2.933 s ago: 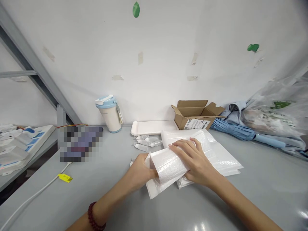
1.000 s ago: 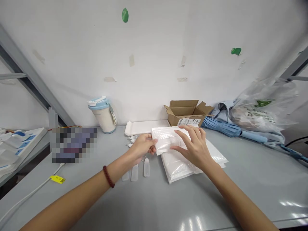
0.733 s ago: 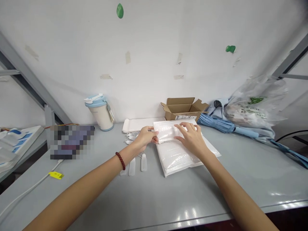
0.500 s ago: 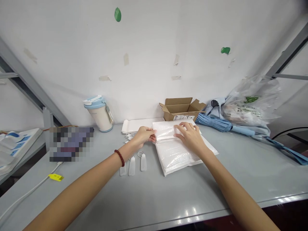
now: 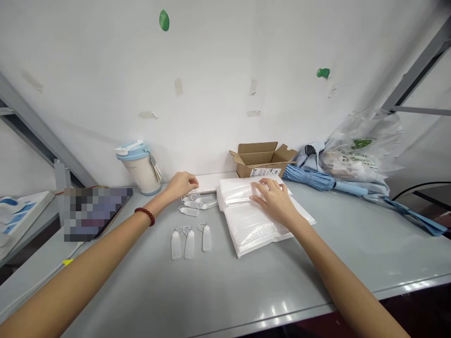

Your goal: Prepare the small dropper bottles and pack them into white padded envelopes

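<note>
My left hand (image 5: 181, 185) is at the left end of a flat white packet (image 5: 218, 180) lying along the wall. Its fingers are curled together there, and what they grip, if anything, is hidden. On a stack of white bubble mailers (image 5: 246, 230) rests my right hand (image 5: 275, 199), fingers spread over the folded upper part. Three small translucent squeeze bottles (image 5: 189, 244) with looped caps lie in a row to the left of the mailers. Behind them, several more such bottles (image 5: 190, 211) are bunched together, near my left wrist.
An open cardboard box (image 5: 260, 162) stands against the wall behind the mailers. A folded blue umbrella (image 5: 310, 178) and a clear plastic bag (image 5: 362, 150) lie to its right. At the left are a cup with a blue lid (image 5: 141, 169), a blurred-out device (image 5: 95, 211) and a power strip (image 5: 21, 216).
My left hand has let go of the mailers' left edge and moved left to the end of the flat packet. The right hand stays on the mailers. The view has shifted slightly.
</note>
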`<state>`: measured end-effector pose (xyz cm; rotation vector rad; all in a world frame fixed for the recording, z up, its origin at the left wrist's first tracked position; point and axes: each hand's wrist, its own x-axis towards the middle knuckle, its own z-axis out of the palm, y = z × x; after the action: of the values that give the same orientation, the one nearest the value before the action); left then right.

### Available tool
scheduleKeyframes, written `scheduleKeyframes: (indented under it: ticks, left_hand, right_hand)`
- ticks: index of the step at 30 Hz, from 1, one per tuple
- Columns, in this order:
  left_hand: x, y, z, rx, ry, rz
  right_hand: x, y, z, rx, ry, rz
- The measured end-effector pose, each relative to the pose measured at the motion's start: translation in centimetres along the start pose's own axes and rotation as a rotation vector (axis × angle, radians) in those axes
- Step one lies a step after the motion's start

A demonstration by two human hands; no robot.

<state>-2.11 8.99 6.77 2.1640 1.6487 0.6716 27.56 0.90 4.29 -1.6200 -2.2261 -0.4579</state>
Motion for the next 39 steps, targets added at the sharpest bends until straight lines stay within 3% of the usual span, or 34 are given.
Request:
scheduleKeyframes:
  ticks: [6, 19, 23, 27, 31, 36, 39]
  left_hand:
    - [-0.1, -0.3, 1.2, 0.252, -0.062, 0.149]
    - [-0.6, 0.1, 2.1, 0.624, 0.000, 0.348]
    - [-0.8, 0.8, 1.7, 0.675, 0.118, 0.314]
    - [-1.4, 1.7, 0.1, 0.697, 0.272, 0.225]
    - [-3.9, 1.7, -1.2, 0.678, 0.399, 0.199]
    - [-8.8, 0.5, 0.3, 0.385, 0.692, 0.377]
    - [-10.9, 0.3, 2.1, 0.250, 0.742, 0.423]
  right_hand:
    - [-0.1, -0.4, -0.2, 0.048, 0.009, -0.083]
    - [-0.1, -0.1, 0.4, 0.048, 0.003, -0.096]
    - [-0.1, -0.1, 0.3, 0.056, -0.012, -0.086]
    - [-0.1, -0.1, 0.2, 0.054, -0.014, -0.090]
    - [-0.2, -0.3, 0.4, 0.038, 0.003, -0.082]
    - [-0.3, -1.7, 0.4, 0.016, 0.094, -0.057]
    - [-0.5, -3.1, -0.1, 0.012, 0.171, -0.117]
